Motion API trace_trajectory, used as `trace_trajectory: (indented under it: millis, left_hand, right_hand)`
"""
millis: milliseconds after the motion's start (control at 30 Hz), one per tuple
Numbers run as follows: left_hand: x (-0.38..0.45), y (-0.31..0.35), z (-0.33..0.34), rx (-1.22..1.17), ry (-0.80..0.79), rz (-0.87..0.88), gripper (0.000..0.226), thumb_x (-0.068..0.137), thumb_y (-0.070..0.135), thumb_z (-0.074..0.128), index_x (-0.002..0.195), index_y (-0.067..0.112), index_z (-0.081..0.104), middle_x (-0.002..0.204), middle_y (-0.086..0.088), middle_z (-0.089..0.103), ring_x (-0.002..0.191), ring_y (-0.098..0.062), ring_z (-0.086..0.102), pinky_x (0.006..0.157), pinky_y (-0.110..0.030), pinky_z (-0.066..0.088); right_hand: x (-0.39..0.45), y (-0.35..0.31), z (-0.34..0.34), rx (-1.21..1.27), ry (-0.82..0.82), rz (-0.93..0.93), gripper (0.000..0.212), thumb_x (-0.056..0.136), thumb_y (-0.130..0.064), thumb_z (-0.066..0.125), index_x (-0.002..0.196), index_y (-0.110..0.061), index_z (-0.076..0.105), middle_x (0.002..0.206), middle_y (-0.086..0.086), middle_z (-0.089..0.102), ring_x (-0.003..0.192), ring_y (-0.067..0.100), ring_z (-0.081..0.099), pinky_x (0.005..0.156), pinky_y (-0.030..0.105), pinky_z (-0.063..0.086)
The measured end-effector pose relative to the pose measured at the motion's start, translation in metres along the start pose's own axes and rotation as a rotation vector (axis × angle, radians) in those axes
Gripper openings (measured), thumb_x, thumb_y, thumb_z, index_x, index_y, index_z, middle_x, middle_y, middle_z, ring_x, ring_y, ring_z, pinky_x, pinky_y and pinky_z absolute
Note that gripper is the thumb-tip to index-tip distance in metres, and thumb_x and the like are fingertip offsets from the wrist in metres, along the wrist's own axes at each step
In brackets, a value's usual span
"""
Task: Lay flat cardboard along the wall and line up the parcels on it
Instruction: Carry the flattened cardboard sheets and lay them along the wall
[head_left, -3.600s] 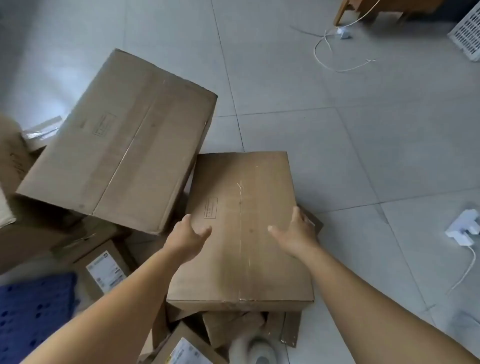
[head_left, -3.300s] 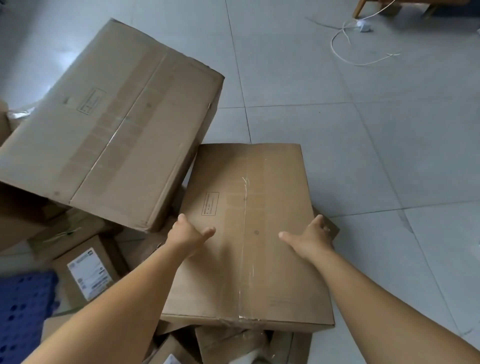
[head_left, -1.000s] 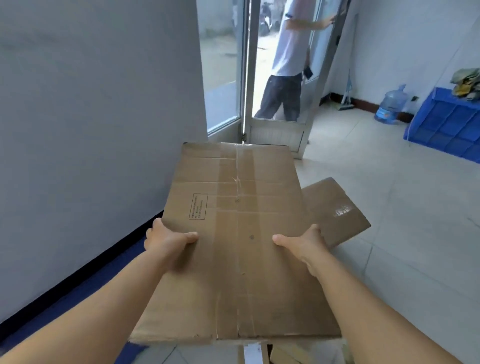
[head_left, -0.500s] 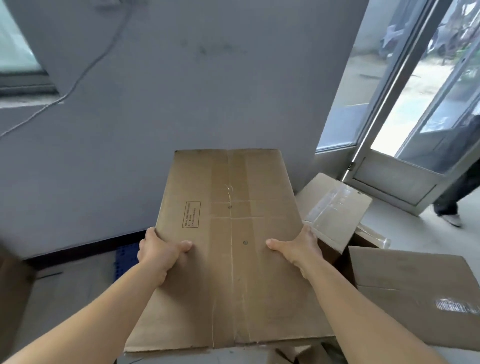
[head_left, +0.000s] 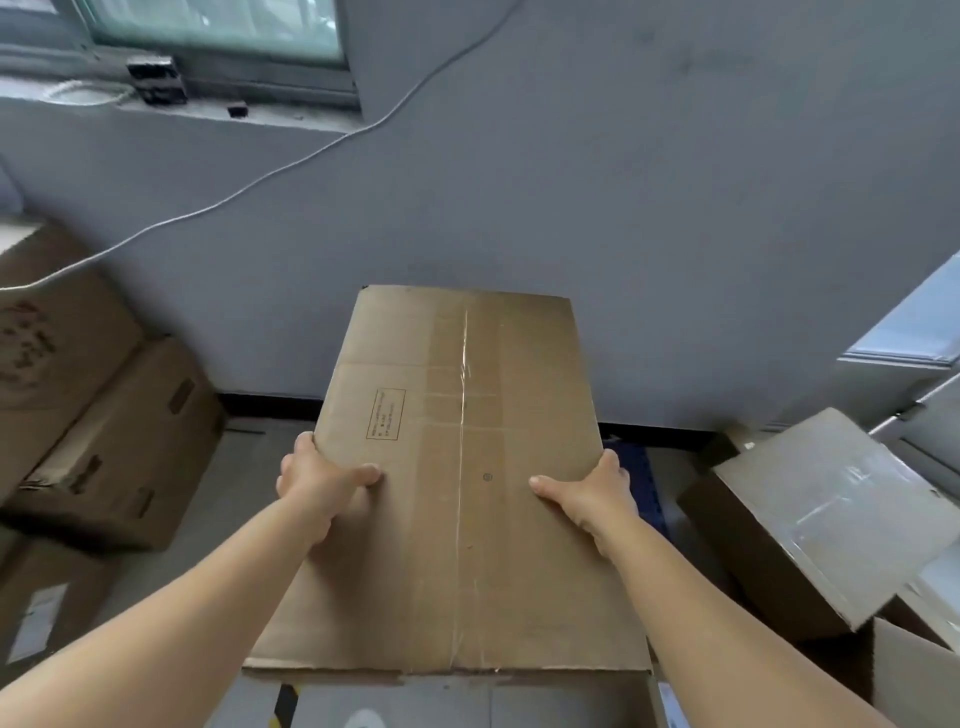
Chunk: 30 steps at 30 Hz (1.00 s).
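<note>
A taped cardboard box (head_left: 462, 483) was held at frame centre, clear of the floor, contents not visible. The left hand (head_left: 317, 480) gripped its 9 o'clock edge, thumb on top; the right hand (head_left: 592, 493) gripped the 3 o'clock edge likewise. Stacked cartons (head_left: 98, 426) stood at 9 o'clock, a taped parcel (head_left: 826, 514) at 3 o'clock. The wall (head_left: 649, 208) rose at 12 o'clock, with bare floor (head_left: 244, 478) between the cartons and the held box.

A brown taped cardboard box (head_left: 462, 483) (apparently flattened) is held level, facing the grey wall (head_left: 649, 208).
</note>
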<state>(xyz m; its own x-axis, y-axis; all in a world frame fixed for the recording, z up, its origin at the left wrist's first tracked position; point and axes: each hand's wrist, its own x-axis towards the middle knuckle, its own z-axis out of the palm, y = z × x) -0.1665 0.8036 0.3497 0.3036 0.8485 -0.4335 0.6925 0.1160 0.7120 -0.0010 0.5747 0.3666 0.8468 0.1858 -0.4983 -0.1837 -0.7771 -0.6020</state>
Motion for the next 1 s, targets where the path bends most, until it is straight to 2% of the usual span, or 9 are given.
trace_trajectory:
  millis: [133, 267, 400, 533, 733, 867, 933, 1000]
  left_hand:
    - [0.048, -0.01, -0.014, 0.001, 0.009, -0.04, 0.07, 0.066, 0.029, 0.084, 0.122, 0.018, 0.042, 0.12, -0.009, 0.046, 0.112, -0.033, 0.048, 0.09, -0.045, 0.047]
    - [0.096, -0.025, -0.021, 0.045, 0.02, -0.098, 0.065, 0.065, 0.031, 0.084, 0.115, 0.02, 0.043, 0.118, -0.009, 0.048, 0.108, -0.033, 0.049, 0.09, -0.047, 0.047]
    - [0.139, -0.042, -0.011, 0.071, 0.015, -0.143, 0.064, 0.067, 0.03, 0.082, 0.116, 0.02, 0.043, 0.117, -0.008, 0.048, 0.107, -0.033, 0.05, 0.092, -0.047, 0.046]
    - [0.179, -0.062, 0.015, 0.084, 0.003, -0.186, 0.062, 0.067, 0.03, 0.082, 0.115, 0.021, 0.043, 0.117, -0.007, 0.048, 0.105, -0.032, 0.05, 0.094, -0.048, 0.045]
    - [0.244, -0.107, 0.078, 0.071, -0.024, -0.247, 0.063, 0.063, 0.034, 0.082, 0.11, 0.03, 0.041, 0.117, -0.002, 0.049, 0.103, -0.03, 0.053, 0.096, -0.052, 0.043]
    - [0.287, -0.139, 0.127, 0.044, -0.051, -0.293, 0.08, 0.05, 0.043, 0.081, 0.119, 0.031, 0.043, 0.121, -0.001, 0.053, 0.103, -0.028, 0.056, 0.097, -0.052, 0.044]
    - [0.307, -0.152, 0.152, 0.034, -0.044, -0.29, 0.072, 0.053, 0.037, 0.083, 0.113, 0.03, 0.043, 0.122, 0.0, 0.053, 0.1, -0.027, 0.057, 0.098, -0.048, 0.043]
    - [0.327, -0.164, 0.175, 0.004, -0.046, -0.269, 0.069, 0.06, 0.026, 0.086, 0.116, 0.029, 0.044, 0.122, 0.003, 0.052, 0.098, -0.025, 0.057, 0.097, -0.041, 0.044]
  right_hand:
    - [0.026, -0.031, 0.041, 0.008, -0.053, 0.009, 0.089, 0.066, -0.047, 0.08, 0.133, -0.018, 0.03, 0.136, 0.003, 0.037, 0.098, 0.026, 0.052, 0.083, 0.041, 0.048]
    - [0.055, -0.048, 0.086, -0.018, -0.09, 0.027, 0.085, 0.068, -0.045, 0.079, 0.132, -0.017, 0.03, 0.135, 0.003, 0.038, 0.089, 0.022, 0.048, 0.074, 0.037, 0.045]
    - [0.09, -0.048, 0.127, -0.036, -0.122, 0.058, 0.097, 0.067, -0.047, 0.078, 0.142, -0.017, 0.023, 0.143, 0.003, 0.033, 0.095, 0.023, 0.052, 0.077, 0.037, 0.048]
    - [0.136, -0.037, 0.159, -0.081, -0.149, 0.087, 0.101, 0.067, -0.048, 0.078, 0.145, -0.018, 0.02, 0.147, 0.003, 0.03, 0.11, 0.028, 0.054, 0.086, 0.041, 0.05]
    - [0.22, -0.001, 0.206, -0.106, -0.205, 0.101, 0.103, 0.068, -0.045, 0.079, 0.148, -0.02, 0.018, 0.146, 0.003, 0.032, 0.111, 0.028, 0.054, 0.083, 0.039, 0.049]
    - [0.278, 0.024, 0.238, -0.086, -0.237, 0.14, 0.1, 0.064, -0.044, 0.082, 0.143, -0.02, 0.026, 0.139, 0.003, 0.04, 0.107, 0.026, 0.056, 0.088, 0.044, 0.051]
    - [0.307, 0.036, 0.254, -0.084, -0.236, 0.145, 0.097, 0.063, -0.042, 0.083, 0.141, -0.02, 0.029, 0.136, 0.004, 0.042, 0.106, 0.025, 0.056, 0.089, 0.043, 0.051]
    - [0.335, 0.051, 0.271, -0.069, -0.238, 0.156, 0.102, 0.061, -0.042, 0.084, 0.143, -0.02, 0.028, 0.138, 0.004, 0.043, 0.111, 0.027, 0.055, 0.091, 0.044, 0.05]
